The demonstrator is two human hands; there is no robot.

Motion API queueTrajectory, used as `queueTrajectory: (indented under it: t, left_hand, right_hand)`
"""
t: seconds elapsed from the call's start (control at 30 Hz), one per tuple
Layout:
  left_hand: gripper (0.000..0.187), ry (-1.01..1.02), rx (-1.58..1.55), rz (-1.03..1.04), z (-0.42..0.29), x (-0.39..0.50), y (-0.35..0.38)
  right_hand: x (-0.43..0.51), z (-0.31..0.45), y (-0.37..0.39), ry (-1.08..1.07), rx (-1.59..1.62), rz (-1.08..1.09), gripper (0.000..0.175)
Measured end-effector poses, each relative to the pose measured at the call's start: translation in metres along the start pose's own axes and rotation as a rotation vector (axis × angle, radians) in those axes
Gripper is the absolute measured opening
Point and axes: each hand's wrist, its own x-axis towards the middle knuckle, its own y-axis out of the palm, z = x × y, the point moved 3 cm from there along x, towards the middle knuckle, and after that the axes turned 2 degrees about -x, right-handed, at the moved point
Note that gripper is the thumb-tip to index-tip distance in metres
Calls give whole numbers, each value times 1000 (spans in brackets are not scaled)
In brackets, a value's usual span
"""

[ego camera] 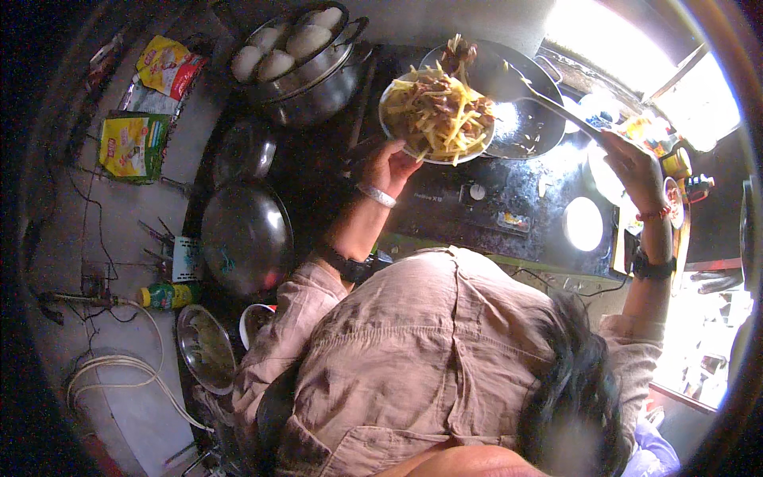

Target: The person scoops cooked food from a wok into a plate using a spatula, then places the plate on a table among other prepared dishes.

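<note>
My left hand [390,167] grips the near rim of a white bowl [386,132], lifted beside the wok. It is heaped with yellow shredded strips, perhaps potato, and brown meat pieces [444,110]. My right hand [633,164] is closed around the handle of a metal spatula [563,110], whose head reaches toward the far side of the bowl. A dark clump of food [459,56] shows at the bowl's far edge; whether it touches the spatula is unclear. Behind and right of the bowl sits a wok [530,134] on the stove, with a few scraps left on its inner surface.
A steamer pot [310,101] holding several white buns [309,40] stands at the back left. A large dark pan [244,238] lies left of the stove [429,208]. Seasoning packets [128,146], a green bottle [170,296] and a cable [119,361] line the left side. A bright window [691,89] is at right.
</note>
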Motion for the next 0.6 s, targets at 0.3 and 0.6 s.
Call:
queueTrajectory:
  t: [0.3, 0.6]
  left_hand:
    - [31, -85, 3, 35, 15, 10, 11]
    - [30, -72, -41, 44, 28, 20, 21]
  right_hand:
    - [-15, 38, -17, -175, -323, -144, 30]
    - [-16, 19, -6, -188, -351, -252, 30]
